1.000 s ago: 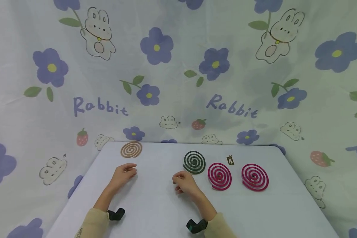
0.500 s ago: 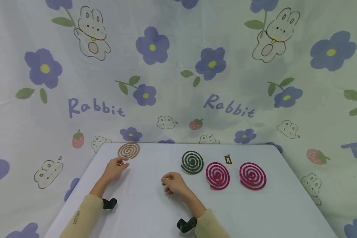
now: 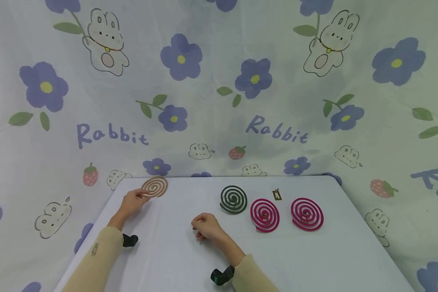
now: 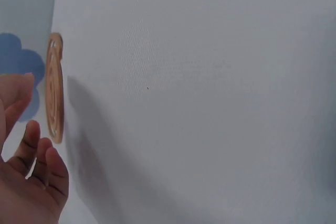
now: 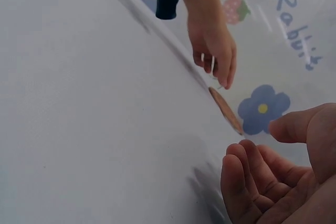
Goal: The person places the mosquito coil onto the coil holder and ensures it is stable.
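Note:
A tan mosquito coil (image 3: 155, 187) lies flat at the table's far left corner. My left hand (image 3: 133, 201) reaches to its near left edge, with thumb and fingers spread apart. In the left wrist view a gap shows between those fingertips and the tan coil (image 4: 54, 87); whether any finger touches it I cannot tell. My right hand (image 3: 209, 227) hovers over the middle of the table, fingers loosely bent, holding nothing. Nearest to it is a dark green mosquito coil (image 3: 233, 199), lying to its upper right.
Two magenta mosquito coils, one (image 3: 264, 215) beside the green coil and another (image 3: 306, 213) farther right, lie on the white table (image 3: 336, 251). Behind them is a small brass-coloured metal piece (image 3: 276, 195), perhaps a coil stand. A patterned curtain (image 3: 211, 97) hangs behind the table's far edge.
My left hand has moved forward and left to the tan coil. My right hand has shifted left, away from the green coil. The head view has turned slightly; the coils stay put.

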`<move>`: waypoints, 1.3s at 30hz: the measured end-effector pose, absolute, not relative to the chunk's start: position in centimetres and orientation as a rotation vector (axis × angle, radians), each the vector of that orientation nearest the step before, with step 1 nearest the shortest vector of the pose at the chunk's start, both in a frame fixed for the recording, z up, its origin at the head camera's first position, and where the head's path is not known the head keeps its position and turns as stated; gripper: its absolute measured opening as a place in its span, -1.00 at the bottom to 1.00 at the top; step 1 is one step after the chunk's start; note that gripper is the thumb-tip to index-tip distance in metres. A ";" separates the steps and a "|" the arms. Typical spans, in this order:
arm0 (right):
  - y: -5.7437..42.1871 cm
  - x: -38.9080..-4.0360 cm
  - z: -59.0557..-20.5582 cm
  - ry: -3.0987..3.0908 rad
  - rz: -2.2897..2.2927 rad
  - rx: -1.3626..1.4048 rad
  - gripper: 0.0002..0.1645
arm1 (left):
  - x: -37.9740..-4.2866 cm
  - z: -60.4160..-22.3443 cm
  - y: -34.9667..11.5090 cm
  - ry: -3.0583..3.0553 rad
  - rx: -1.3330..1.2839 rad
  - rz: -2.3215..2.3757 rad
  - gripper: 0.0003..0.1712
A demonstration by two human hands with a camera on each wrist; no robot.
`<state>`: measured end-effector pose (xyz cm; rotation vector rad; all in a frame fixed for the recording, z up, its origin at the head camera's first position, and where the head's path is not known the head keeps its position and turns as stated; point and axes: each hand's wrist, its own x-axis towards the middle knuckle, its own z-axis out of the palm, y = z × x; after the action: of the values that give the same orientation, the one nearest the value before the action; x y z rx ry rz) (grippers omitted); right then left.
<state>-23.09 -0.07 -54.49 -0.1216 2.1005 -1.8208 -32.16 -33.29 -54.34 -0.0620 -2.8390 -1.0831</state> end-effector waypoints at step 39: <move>-2.6 -23.3 -55.6 2.036 -1.874 -0.070 -0.91 | -33.1 -56.0 -32.8 -2.916 0.058 -0.983 -0.67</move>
<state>-23.34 -2.65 -55.61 -0.0700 2.0365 -1.8738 -33.09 -32.83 -55.99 0.0576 -2.9161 -0.9826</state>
